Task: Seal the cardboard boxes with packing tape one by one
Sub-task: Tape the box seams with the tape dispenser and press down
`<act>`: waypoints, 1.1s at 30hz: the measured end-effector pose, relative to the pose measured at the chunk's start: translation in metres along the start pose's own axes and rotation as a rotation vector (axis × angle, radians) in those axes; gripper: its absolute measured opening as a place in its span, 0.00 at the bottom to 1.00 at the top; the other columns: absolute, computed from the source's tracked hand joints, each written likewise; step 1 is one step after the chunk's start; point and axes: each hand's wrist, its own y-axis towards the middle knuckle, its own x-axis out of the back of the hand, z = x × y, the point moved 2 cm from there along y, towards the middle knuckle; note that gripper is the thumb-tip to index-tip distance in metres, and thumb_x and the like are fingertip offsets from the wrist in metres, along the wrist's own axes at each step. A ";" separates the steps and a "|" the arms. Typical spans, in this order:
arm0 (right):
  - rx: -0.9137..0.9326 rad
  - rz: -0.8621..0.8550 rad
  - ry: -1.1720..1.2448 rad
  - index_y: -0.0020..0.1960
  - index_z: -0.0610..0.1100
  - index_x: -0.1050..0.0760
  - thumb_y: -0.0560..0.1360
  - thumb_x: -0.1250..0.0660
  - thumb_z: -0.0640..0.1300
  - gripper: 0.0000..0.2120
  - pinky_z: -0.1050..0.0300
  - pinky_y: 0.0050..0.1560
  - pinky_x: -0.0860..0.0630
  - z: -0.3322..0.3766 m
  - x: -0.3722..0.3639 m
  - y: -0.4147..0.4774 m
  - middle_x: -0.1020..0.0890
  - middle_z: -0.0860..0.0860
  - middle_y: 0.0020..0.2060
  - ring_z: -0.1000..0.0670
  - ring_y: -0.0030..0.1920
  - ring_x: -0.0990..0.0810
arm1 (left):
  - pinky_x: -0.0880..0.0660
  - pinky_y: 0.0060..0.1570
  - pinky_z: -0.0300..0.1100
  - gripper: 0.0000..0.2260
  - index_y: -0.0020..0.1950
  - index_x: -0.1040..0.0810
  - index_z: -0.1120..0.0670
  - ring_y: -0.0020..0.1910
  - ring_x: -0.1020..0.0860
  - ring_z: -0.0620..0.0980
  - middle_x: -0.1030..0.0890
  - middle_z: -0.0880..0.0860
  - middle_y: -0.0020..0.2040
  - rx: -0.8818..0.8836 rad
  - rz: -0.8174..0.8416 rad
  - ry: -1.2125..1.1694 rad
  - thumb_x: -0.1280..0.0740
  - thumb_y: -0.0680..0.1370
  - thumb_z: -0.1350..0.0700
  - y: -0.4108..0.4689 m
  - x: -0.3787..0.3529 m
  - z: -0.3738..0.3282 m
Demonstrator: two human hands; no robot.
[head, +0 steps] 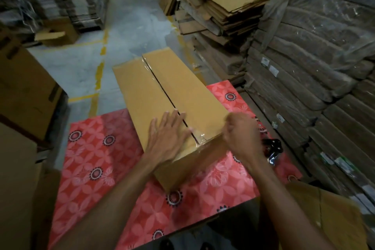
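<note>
A long cardboard box [162,91] lies lengthwise on the red floral table [97,160]. Clear packing tape [199,138] runs along its centre seam and wrinkles over the near end. My left hand [168,136] lies flat with straight fingers on the box top, just left of the seam. My right hand [241,134] is blurred, its fingers curled at the box's near right corner; I see nothing held in it. A black tape dispenser [273,148] lies on the table just right of that hand.
Stacks of flattened cardboard [223,8] and wrapped bundles [316,63] wall in the right side. Large boxes [22,91] stand at the left, and another box [324,215] sits at the near right. A concrete aisle with yellow lines [121,16] runs ahead.
</note>
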 end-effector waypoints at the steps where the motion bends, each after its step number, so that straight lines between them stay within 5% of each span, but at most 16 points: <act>1: 0.115 0.073 0.086 0.48 0.40 0.18 0.74 0.36 0.36 0.08 0.52 0.50 0.24 0.027 -0.007 0.006 0.16 0.44 0.44 0.44 0.46 0.20 | 0.59 0.77 0.60 0.32 0.82 0.54 0.42 0.81 0.57 0.48 0.55 0.43 0.82 0.016 -0.001 0.020 0.61 0.80 0.30 0.007 0.004 0.013; 5: 0.434 0.243 -0.016 0.65 0.46 0.25 0.80 0.43 0.50 0.17 0.47 0.66 0.31 0.091 -0.064 0.020 0.21 0.48 0.63 0.46 0.65 0.26 | 0.59 0.77 0.59 0.28 0.82 0.55 0.43 0.81 0.57 0.50 0.56 0.44 0.82 0.074 0.055 0.123 0.59 0.83 0.36 0.034 0.014 0.050; 9: 0.422 0.279 -0.085 0.78 0.46 0.36 0.81 0.57 0.57 0.30 0.47 0.77 0.42 0.084 -0.080 0.003 0.31 0.50 0.76 0.48 0.77 0.37 | 0.60 0.77 0.59 0.29 0.83 0.55 0.46 0.81 0.58 0.51 0.57 0.45 0.83 0.057 0.071 0.092 0.57 0.83 0.37 0.039 0.015 0.057; 12: 0.435 0.320 -0.072 0.79 0.48 0.37 0.81 0.55 0.58 0.30 0.53 0.78 0.50 0.064 -0.072 -0.022 0.34 0.53 0.78 0.51 0.79 0.40 | 0.60 0.78 0.58 0.29 0.83 0.54 0.48 0.81 0.57 0.52 0.55 0.47 0.83 0.062 0.039 0.020 0.58 0.84 0.38 0.044 0.019 0.067; 15: 0.471 0.252 -0.038 0.70 0.52 0.25 0.80 0.44 0.57 0.23 0.54 0.71 0.39 0.046 -0.051 -0.049 0.23 0.56 0.69 0.52 0.72 0.29 | 0.58 0.77 0.60 0.31 0.83 0.53 0.49 0.81 0.56 0.52 0.54 0.49 0.83 0.086 0.003 -0.043 0.57 0.83 0.36 0.057 0.028 0.092; 17: 0.488 0.145 0.013 0.53 0.51 0.18 0.78 0.39 0.54 0.14 0.53 0.60 0.32 0.048 -0.037 -0.052 0.15 0.57 0.52 0.51 0.57 0.20 | 0.56 0.77 0.61 0.30 0.82 0.51 0.50 0.81 0.54 0.53 0.52 0.50 0.83 0.111 -0.012 -0.053 0.55 0.83 0.36 0.069 0.033 0.113; 20: 0.478 0.093 0.052 0.40 0.47 0.22 0.78 0.40 0.49 0.12 0.51 0.53 0.29 0.079 -0.041 -0.010 0.19 0.52 0.36 0.47 0.42 0.21 | 0.56 0.77 0.62 0.30 0.82 0.50 0.50 0.81 0.53 0.53 0.52 0.50 0.83 0.131 0.012 -0.034 0.53 0.83 0.36 0.092 0.040 0.138; 24: 0.479 0.246 0.021 0.61 0.39 0.22 0.77 0.38 0.42 0.15 0.45 0.61 0.24 0.138 -0.098 0.096 0.17 0.42 0.55 0.39 0.57 0.19 | 0.57 0.77 0.62 0.31 0.83 0.54 0.50 0.82 0.56 0.52 0.55 0.48 0.83 0.105 0.087 0.009 0.55 0.84 0.37 0.136 0.050 0.162; 33: 0.424 0.426 -0.196 0.82 0.40 0.51 0.85 0.54 0.48 0.27 0.44 0.79 0.51 0.202 -0.175 0.212 0.48 0.46 0.82 0.47 0.81 0.50 | 0.55 0.78 0.56 0.25 0.83 0.55 0.49 0.81 0.54 0.47 0.54 0.46 0.83 -0.024 0.065 0.110 0.56 0.86 0.48 0.213 0.052 0.190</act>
